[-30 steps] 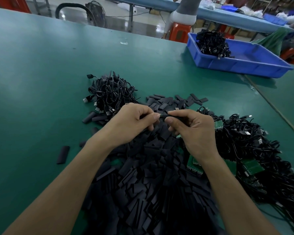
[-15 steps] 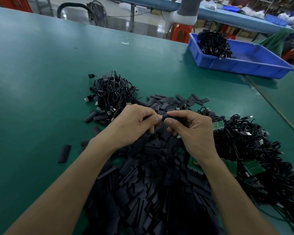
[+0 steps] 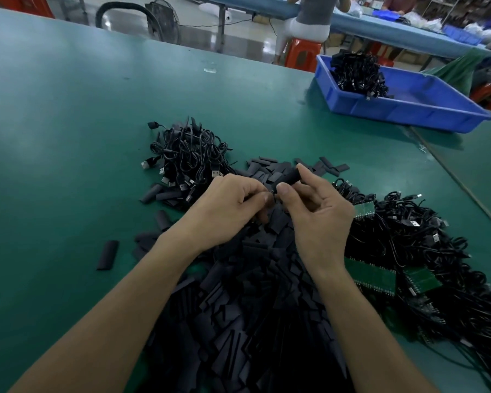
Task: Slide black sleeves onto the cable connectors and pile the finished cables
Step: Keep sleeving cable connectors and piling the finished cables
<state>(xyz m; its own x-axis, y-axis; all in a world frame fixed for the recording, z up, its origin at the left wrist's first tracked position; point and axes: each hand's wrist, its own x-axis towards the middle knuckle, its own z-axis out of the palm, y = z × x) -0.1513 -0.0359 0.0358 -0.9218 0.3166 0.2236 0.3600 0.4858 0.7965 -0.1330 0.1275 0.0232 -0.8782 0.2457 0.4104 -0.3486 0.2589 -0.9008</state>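
**A:** The black tubular sleeve (image 3: 291, 177) is tipped up toward the upper right now, pinched by the right hand (image 3: 321, 219) just above centre frame, over the green desk (image 3: 97, 109).

**B:** It was held level a moment ago. A small dark cable connector (image 3: 271, 191) is pinched by the left hand (image 3: 227, 205) at the sleeve's lower mouth. Insertion is judged begun, nothing piled yet.

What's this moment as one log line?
step: sleeving | left hand: pinches cable end | right hand: holds black sleeve | both over sleeve pile
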